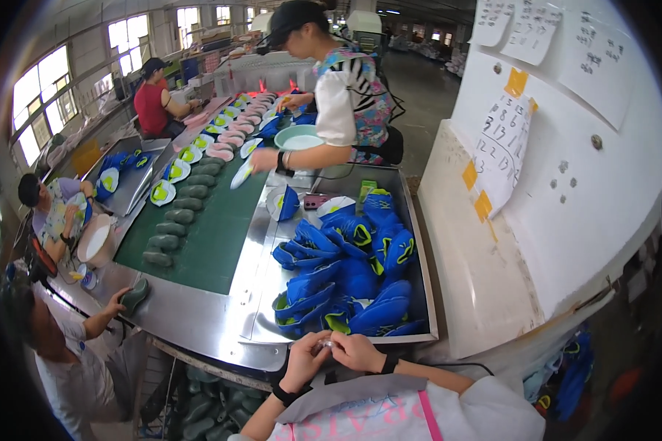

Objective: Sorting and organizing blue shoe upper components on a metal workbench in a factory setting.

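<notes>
At far left of a shoe workshop, a co-worker's hand (pixel 116 303) grips a dark green, foot-shaped shoe last (pixel 134 296) at the corner of a steel worktop (pixel 198 312). A matt green conveyor belt (pixel 213 250) runs away from there, bearing a row of similar lasts (pixel 168 241) along its left part. Beyond it, a standing co-worker in a white-sleeved top (pixel 336 110) leans across the line.

At the near centre, the wearer's left hand (pixel 307 360), a black band at its wrist, closes its fingertips from the left on a small, pale, shiny piece (pixel 326 343). The right hand (pixel 357 353) meets it from the right in an equally narrow pinch. The piece lies between the two grips, neither hand clearly nearer; it is too small to tell its long axis or material. Both hands sit at the near edge of a shallow, silver metal tray (pixel 425 283), with a heap of royal-blue shoe uppers with lime-green linings (pixel 358 278) just beyond the fingers, their toes and openings pointing every way.

Below, pink printed lettering (pixel 368 425) crosses the wearer's white garment, partly cut off. At right, handwritten figures in dark ink fill a white paper sheet (pixel 504 147), fixed with orange tape (pixel 469 175) to a white panel (pixel 566 176); no brand can be made out.
</notes>
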Demonstrator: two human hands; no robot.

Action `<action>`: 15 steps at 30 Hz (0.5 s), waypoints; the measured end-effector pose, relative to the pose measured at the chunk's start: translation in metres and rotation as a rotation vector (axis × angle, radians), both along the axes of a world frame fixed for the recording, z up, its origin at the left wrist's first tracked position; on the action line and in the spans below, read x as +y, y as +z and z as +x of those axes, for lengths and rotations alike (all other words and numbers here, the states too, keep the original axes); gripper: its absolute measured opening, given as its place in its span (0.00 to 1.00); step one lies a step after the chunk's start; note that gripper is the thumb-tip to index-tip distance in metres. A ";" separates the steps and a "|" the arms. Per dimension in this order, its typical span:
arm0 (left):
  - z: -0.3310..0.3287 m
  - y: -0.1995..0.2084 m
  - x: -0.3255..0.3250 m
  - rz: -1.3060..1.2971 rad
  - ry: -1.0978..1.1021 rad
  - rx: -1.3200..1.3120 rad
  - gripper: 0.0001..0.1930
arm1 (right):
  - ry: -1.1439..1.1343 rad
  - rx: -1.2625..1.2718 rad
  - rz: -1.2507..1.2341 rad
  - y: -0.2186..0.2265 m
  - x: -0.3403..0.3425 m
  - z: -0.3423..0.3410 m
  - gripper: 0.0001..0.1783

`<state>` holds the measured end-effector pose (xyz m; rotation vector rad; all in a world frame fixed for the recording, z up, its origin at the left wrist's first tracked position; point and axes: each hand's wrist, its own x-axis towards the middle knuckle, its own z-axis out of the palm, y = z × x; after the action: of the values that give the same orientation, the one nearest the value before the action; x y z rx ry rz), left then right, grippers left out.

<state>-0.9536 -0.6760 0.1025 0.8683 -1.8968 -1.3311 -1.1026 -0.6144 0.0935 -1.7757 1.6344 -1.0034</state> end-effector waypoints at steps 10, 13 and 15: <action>0.000 -0.038 -0.002 0.278 -0.038 0.101 0.06 | -0.076 -0.031 -0.085 0.003 -0.007 -0.001 0.06; -0.001 -0.038 -0.004 0.206 -0.084 0.254 0.06 | -0.115 -0.039 -0.123 0.001 -0.006 -0.003 0.06; 0.003 -0.029 -0.006 0.000 -0.078 0.086 0.06 | -0.067 -0.017 -0.032 -0.006 -0.008 -0.010 0.06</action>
<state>-0.9510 -0.6817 0.0739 0.7324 -1.8810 -1.3924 -1.1122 -0.6221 0.0871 -1.7389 1.6862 -1.0769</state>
